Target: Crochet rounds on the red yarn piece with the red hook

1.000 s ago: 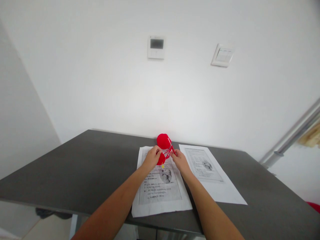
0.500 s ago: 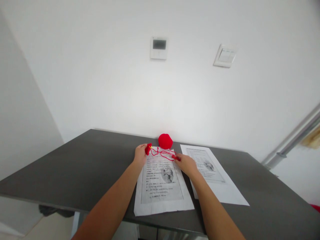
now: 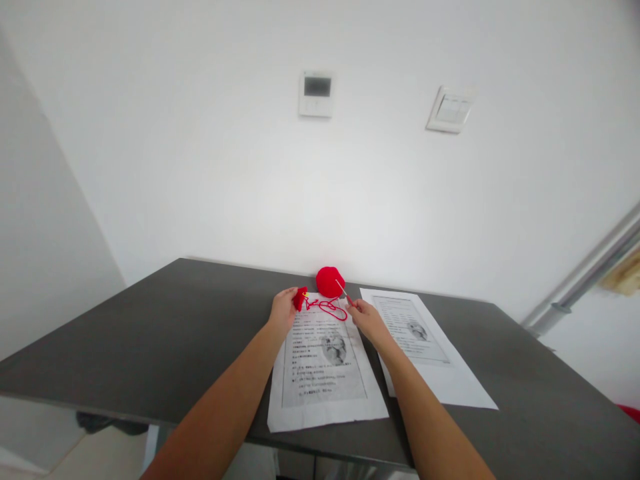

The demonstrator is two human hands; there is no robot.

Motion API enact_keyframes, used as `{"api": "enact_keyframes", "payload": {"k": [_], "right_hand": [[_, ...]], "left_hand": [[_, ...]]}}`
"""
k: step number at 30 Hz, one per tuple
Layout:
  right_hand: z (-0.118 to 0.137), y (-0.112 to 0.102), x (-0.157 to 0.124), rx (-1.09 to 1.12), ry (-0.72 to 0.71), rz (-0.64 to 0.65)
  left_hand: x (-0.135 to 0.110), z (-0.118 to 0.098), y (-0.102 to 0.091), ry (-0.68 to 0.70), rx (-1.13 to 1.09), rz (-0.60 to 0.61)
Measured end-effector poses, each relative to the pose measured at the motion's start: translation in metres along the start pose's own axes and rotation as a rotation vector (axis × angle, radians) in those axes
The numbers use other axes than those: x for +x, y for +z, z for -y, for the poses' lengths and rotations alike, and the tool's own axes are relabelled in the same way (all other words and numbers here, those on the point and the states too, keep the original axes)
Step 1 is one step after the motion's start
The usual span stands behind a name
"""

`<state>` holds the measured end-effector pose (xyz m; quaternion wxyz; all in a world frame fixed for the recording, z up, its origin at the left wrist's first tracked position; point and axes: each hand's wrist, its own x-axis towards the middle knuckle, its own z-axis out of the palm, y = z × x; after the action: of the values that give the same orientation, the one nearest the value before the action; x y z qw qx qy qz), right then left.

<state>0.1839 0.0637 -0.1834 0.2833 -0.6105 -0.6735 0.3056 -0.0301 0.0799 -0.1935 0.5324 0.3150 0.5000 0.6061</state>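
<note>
My left hand [image 3: 283, 309] is closed on a small red knitted or crocheted piece [image 3: 300, 299] with a bit of yellow at its right edge. A loose loop of red yarn [image 3: 341, 315] trails from the piece across the printed sheet [image 3: 325, 393]. In my right hand [image 3: 368, 318] is a thin tool that looks like a crochet hook [image 3: 345, 292], with a red handle and a pale metal shaft. Its tip points up and left, in front of the red yarn ball [image 3: 329, 281], which rests near the wall.
A second printed sheet [image 3: 450, 383] lies right of the first on the dark table [image 3: 150, 333]. The white wall rises behind the table, bearing a thermostat-like panel [image 3: 315, 95] and a switch plate [image 3: 450, 111]. A grey pipe [image 3: 565, 307] runs along the right.
The hook in my right hand has turned so that its shaft points up toward the ball. My left hand has shifted slightly right with the red piece, and the yarn has gone slacker.
</note>
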Motion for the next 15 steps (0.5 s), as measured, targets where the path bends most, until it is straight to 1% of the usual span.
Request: {"api": "enact_keyframes", "payload": {"k": [4,8,12,15], "right_hand": [[0.005,0.010,-0.001,0.178,-0.030,-0.007],[0.014,0.018,-0.009,0.292,-0.123,0.012],[0.018,0.020,-0.014,0.351,-0.212,0.029],[0.018,0.018,-0.014,0.373,-0.241,0.008]], "left_hand": [[-0.013,0.006,0.014,0.072,0.154,0.129],[-0.027,0.010,0.027,0.194,0.279,0.236],[-0.033,0.008,0.031,0.296,0.337,0.305],[-0.035,0.006,0.031,0.343,0.346,0.348]]}}
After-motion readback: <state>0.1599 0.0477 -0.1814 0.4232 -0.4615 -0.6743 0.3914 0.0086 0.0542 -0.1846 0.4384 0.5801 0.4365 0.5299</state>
